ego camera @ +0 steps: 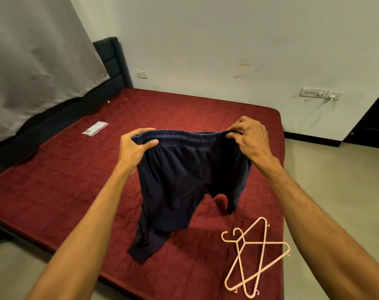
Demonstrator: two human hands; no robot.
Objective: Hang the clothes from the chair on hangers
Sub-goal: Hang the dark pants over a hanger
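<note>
A pair of dark navy trousers (pixel 184 180) hangs from its elastic waistband, held up over the red mattress (pixel 65 180). My left hand (pixel 134 148) grips the left end of the waistband, and my right hand (pixel 249 139) pinches the right end. The waistband is stretched straight between them. The trouser legs trail down and their ends lie crumpled on the mattress. Two pale pink plastic hangers (pixel 252 256) lie crossed over each other on the mattress near its right front corner, below my right forearm. No chair is in view.
A small clear packet (pixel 95 128) lies on the far left of the mattress. A grey curtain (pixel 32 61) and a dark headboard (pixel 113 59) stand at the back left. Wall sockets (pixel 320 93) sit on the right wall, with tiled floor (pixel 335 180) to the right of the bed.
</note>
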